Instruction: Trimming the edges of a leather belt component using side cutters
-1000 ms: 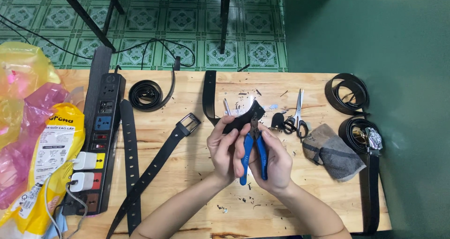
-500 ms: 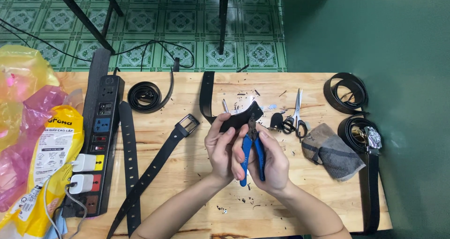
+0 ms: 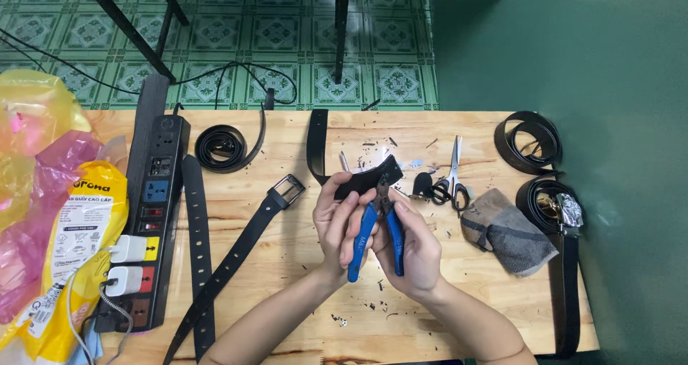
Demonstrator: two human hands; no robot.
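Beside the steel scissors (image 3: 453, 181), my left hand (image 3: 338, 225) pinched the black leather belt end (image 3: 368, 179) steady, so my right hand (image 3: 416, 247), gripping blue-handled pliers (image 3: 378, 229), could bite it

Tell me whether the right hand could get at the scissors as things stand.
Probably yes, but not at once: the right hand holds the blue-handled pliers. The scissors lie uncovered on the table just beyond it, with nothing between.

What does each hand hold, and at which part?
The left hand holds a black belt strap near its end. The right hand holds blue-handled pliers by the handles, jaws at the strap.
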